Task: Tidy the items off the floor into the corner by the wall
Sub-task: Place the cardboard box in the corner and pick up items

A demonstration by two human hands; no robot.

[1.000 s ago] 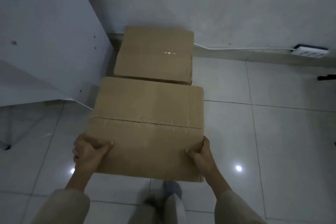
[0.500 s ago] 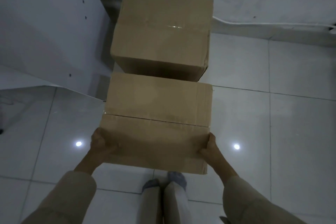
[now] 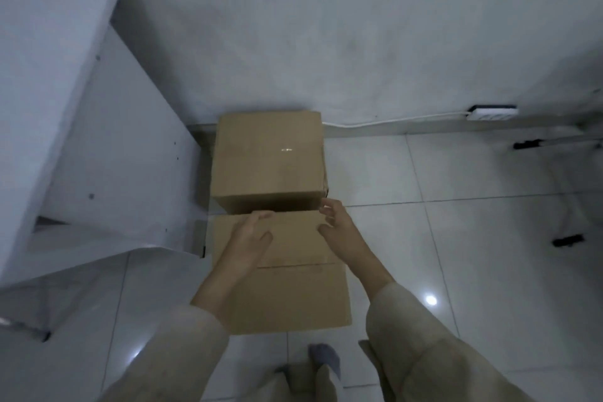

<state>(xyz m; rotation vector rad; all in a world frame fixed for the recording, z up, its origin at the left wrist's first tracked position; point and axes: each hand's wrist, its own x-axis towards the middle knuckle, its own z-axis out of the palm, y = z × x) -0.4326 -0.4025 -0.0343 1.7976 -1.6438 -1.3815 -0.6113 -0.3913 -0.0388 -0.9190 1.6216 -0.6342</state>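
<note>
Two brown cardboard boxes stand on the tiled floor in a row. The far box (image 3: 267, 157) sits in the corner against the wall, beside a white panel. The near box (image 3: 284, 290) lies just in front of it, almost touching. My left hand (image 3: 251, 235) lies across the near box's top, and its fingers curl over the far edge. My right hand (image 3: 336, 222) hovers at the box's far right corner with its fingers loosely bent and its thumb near the top face. It grips nothing that I can see.
A white furniture panel (image 3: 114, 157) rises on the left, close to both boxes. A white power strip (image 3: 491, 112) and its cable lie along the wall at the right. Small dark objects (image 3: 567, 240) sit on the floor far right. My socked feet (image 3: 323, 365) stand behind the near box.
Both hands left the near box's front corners and moved forward to its far edge. The box now rests on the floor right behind the far one. The camera has risen.
</note>
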